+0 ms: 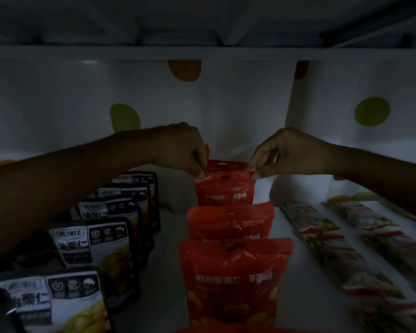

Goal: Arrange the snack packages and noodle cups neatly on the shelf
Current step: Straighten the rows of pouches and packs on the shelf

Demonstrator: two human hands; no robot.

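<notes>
dim white shelf [169, 251] | left hand [181, 145], right hand [285, 150] pinch glossy red pouch [225, 189]

Mid row: red pouches [235, 280], white lettering, yellow nuts printed low. Left row: black pouches [94, 241] w/ white panels, black text, yellow nut pic. Right: long packs [322, 241], mottled green/red/cream. Back wall [226, 111] white w/ orange, yellow-green & red dots.

Red pouches [235, 280]: 百草味, 板栗仁; black-white pouches [91, 241]: 油栗仁.
</notes>
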